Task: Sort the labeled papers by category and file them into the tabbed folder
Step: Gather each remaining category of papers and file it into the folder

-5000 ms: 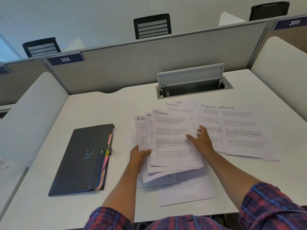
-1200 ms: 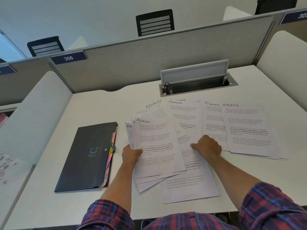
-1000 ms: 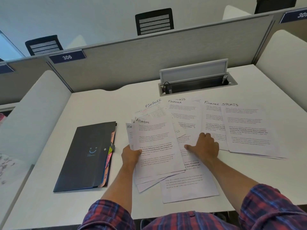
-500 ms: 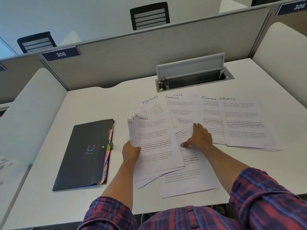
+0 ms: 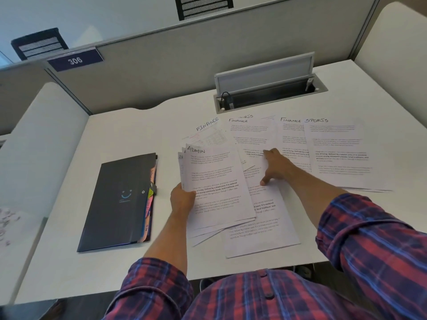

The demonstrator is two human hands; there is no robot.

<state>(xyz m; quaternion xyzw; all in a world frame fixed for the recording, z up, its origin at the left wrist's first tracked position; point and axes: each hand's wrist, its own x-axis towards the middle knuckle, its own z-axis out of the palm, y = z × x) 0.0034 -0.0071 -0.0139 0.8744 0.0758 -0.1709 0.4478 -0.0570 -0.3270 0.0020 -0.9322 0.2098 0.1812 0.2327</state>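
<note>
Several sheets marked ADMIN (image 5: 215, 181) sit fanned in my left hand (image 5: 182, 199), which pinches them at their left edge, thumb on top. I can read only the top sheet's label; the ones behind show just slivers. My right hand (image 5: 275, 167) lies flat on the loose papers (image 5: 256, 218) in the middle, fingers spread and straight, pressing down. Part of those papers is hidden under the ADMIN sheets, so I cannot read their labels.

Past my hands, more papers lie in a row. One tilted sheet (image 5: 208, 132) says FINANCE, another FINANCE sheet (image 5: 249, 135) lies beside it, and a third (image 5: 291, 139) is half covered by the SPORTS pile (image 5: 337, 153). A label peeking out behind the middle FINANCE sheet is cut off and too small to read. The small print on all pages is blurry.

Left of the ADMIN sheets, well apart, the dark folder (image 5: 120, 199) lies closed on the white desk (image 5: 138, 125). Colored tabs (image 5: 149, 204) poke out along its right edge; I cannot read them.

At the back, a cable box (image 5: 268, 88) stands open in the desk. A sign (image 5: 75, 60) reads 306.
</note>
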